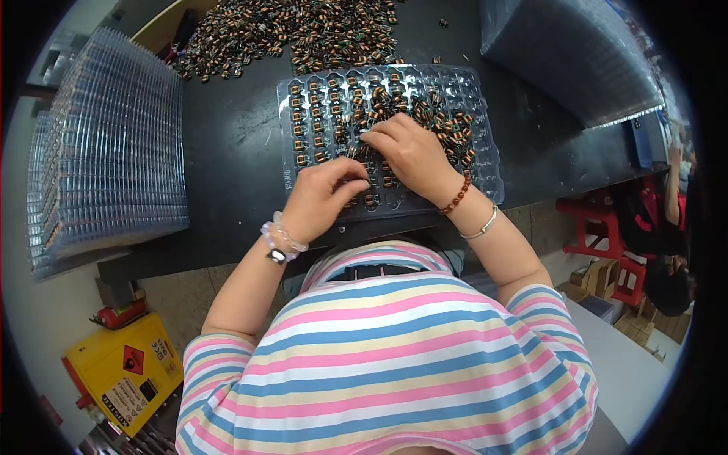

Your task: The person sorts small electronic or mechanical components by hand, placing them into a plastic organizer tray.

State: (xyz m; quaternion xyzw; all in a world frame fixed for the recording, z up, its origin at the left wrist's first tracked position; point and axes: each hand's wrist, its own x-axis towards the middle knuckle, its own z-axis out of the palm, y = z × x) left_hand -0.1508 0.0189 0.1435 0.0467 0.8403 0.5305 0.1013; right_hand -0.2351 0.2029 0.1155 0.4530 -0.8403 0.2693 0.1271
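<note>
A clear plastic blister tray (494,168) lies on the dark bench in front of me. Small copper-wound coils (297,116) sit in rows in its left pockets, and a loose heap of coils (453,130) covers its middle and right part. My left hand (322,197) is over the tray's near edge, thumb and fingertips drawn together beside the lower pockets. Just right of it and farther in, my right hand (415,155) pinches at the left edge of the heap. Whatever sits between either hand's fingertips is too small or hidden to make out.
A big pile of coils (303,34) lies at the far side of the bench (235,121). Tall stacks of clear trays stand left (121,144) and far right (569,57). Lower left is a yellow box (129,371); at right are red stools (588,227) and another person (667,227).
</note>
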